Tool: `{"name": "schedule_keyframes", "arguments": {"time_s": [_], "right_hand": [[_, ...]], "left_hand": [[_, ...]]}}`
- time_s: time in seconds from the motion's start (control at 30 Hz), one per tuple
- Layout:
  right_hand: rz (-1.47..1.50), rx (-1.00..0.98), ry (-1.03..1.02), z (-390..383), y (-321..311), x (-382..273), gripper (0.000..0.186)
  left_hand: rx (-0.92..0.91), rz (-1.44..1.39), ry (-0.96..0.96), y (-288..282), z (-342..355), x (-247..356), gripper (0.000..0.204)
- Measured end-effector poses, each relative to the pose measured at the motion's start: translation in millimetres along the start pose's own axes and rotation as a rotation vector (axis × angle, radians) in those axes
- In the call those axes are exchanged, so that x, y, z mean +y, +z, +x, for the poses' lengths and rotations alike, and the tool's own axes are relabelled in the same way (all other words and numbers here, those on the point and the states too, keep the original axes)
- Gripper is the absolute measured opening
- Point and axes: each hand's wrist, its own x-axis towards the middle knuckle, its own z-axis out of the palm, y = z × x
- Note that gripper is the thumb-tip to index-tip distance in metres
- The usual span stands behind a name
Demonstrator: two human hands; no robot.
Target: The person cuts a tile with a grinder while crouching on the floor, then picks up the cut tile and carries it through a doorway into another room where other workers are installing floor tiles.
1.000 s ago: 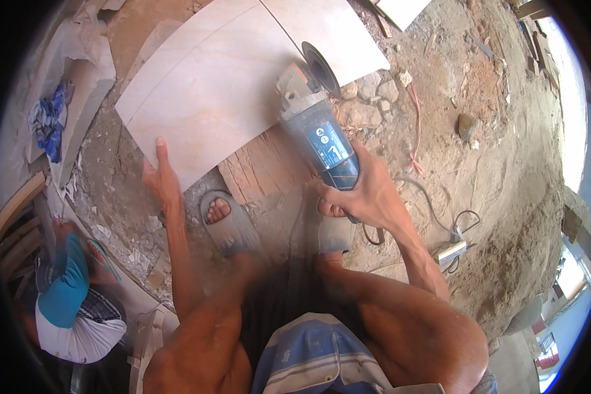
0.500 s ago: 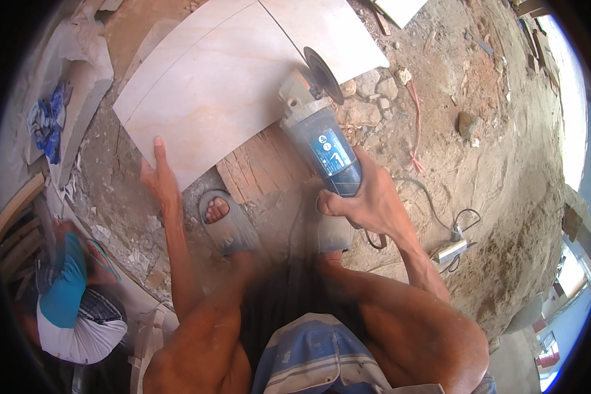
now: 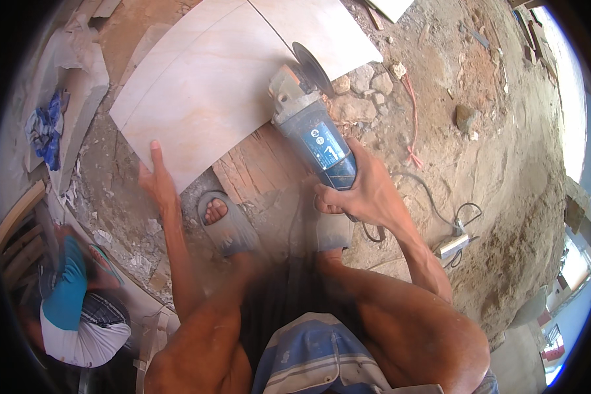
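A large cream marbled tile (image 3: pixel 190 92) lies at the top, with a dark straight line running across it to its near edge. My left hand (image 3: pixel 159 177) grips its near left corner, thumb on the upper face, fingers mostly hidden beneath. In my right hand (image 3: pixel 364 187) is a blue and grey angle grinder (image 3: pixel 318 144), held around the rear of its body. The grinder's dark disc (image 3: pixel 312 69) stands on edge, over the tile's near edge beside the end of the dark line. Whether the disc touches the tile I cannot tell.
A reddish-brown board (image 3: pixel 259 164) lies under the tile's near side. Stones (image 3: pixel 354 108) and a pink string (image 3: pixel 412 125) are to the right. A cable runs to a white socket block (image 3: pixel 452 247). Another person (image 3: pixel 79 308) sits at lower left, near a crumpled blue cloth (image 3: pixel 46 131).
The grinder has shifted slightly left and away from me. The whole view has also moved a little. Both hands keep their holds.
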Motion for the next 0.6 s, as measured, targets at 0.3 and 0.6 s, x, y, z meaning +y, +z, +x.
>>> {"name": "schedule_keyframes", "arguments": {"time_s": [0.3, 0.6], "right_hand": [[-0.069, 0.009, 0.000, -19, 1, 21, 0.071], [-0.069, 0.037, -0.071, -9, 3, 17, 0.071]], "left_hand": [[0.005, 0.027, 0.011, -3, 0, 0, 0.063], [0.018, 0.043, 0.028, -1, 0, -1, 0.064]]}}
